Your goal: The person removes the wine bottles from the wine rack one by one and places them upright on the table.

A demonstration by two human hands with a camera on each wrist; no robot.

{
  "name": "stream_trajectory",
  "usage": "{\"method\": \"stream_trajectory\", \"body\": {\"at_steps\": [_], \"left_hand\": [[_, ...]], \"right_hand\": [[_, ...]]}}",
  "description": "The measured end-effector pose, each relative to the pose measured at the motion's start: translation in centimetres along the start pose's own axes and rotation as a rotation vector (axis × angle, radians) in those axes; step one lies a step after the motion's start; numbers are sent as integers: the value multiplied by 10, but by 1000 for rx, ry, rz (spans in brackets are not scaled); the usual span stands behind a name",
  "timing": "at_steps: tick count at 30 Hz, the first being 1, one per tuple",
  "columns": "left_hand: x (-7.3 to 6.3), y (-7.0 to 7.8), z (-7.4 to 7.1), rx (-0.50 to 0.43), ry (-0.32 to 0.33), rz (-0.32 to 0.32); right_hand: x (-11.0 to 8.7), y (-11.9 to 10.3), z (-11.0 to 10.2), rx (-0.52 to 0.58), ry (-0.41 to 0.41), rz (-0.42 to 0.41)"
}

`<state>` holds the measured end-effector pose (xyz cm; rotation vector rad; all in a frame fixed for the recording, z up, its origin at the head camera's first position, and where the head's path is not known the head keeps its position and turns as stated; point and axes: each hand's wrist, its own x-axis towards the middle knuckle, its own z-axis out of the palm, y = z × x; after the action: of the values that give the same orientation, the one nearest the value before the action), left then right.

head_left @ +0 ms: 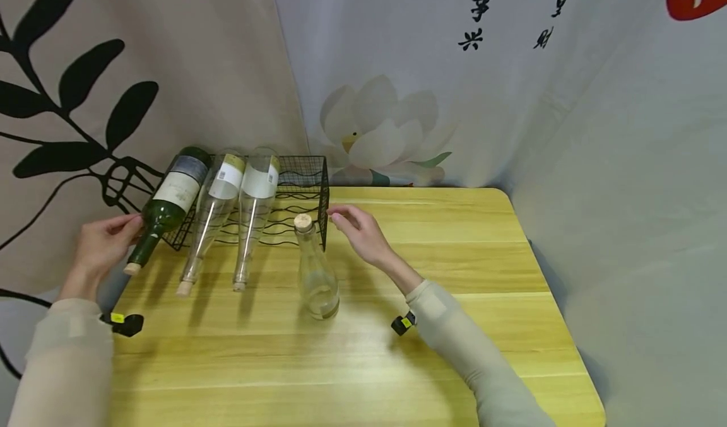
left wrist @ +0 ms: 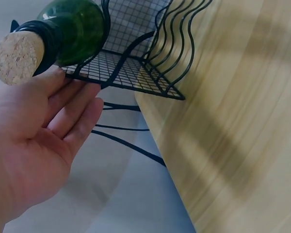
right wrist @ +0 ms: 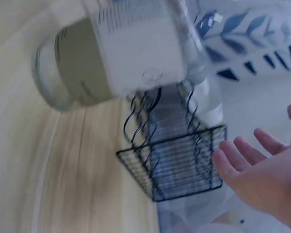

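Observation:
On the wooden table stands a black wire bottle rack [head_left: 301, 195]. A green wine bottle [head_left: 170, 193] and two clear bottles, one left [head_left: 212, 219] and one right [head_left: 254, 216], lie in it, corked necks toward me. My left hand [head_left: 105, 247] is at the rack's left end, beside the green bottle; in the left wrist view its fingertips [left wrist: 94, 92] meet the mesh edge under the bottle. My right hand [head_left: 359, 233], fingers extended, is by the rack's right end; contact there is unclear. Upright in front of the rack is a corked clear bottle [head_left: 318, 282], labelled in the right wrist view [right wrist: 136, 53].
The light wooden table [head_left: 443, 351] extends to the right and toward me. Printed curtains [head_left: 386, 48] hang behind it. A black cable [head_left: 34, 216] runs at the left, and wrist cameras [head_left: 127, 324] sit on both sleeves.

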<state>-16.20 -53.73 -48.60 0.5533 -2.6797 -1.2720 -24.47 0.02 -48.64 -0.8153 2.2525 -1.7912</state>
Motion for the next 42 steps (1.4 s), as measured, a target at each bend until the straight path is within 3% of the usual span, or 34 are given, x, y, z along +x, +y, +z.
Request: {"method": "stream_trajectory", "body": {"at_steps": [4, 8, 14, 19, 24, 32, 42], "left_hand": [[1, 3, -7, 81, -40, -22], [3, 5, -9, 120, -50, -4], [4, 4, -9, 92, -44, 27], [4, 5, -9, 131, -31, 16], [3, 6, -9, 158, -24, 9], [2, 7, -7, 171, -13, 7], [-1, 8, -8, 173, -17, -10]], "right_hand": [[-17, -18, 1, 89, -82, -83], [-30, -32, 5, 122, -144, -163], [-41, -50, 15, 45, -199, -216], [-44, -61, 24, 12, -229, -239], [-44, -65, 31, -1, -226, -289], [-44, -64, 31, -153, -207, -402], [-48, -72, 28, -234, -256, -379]]}}
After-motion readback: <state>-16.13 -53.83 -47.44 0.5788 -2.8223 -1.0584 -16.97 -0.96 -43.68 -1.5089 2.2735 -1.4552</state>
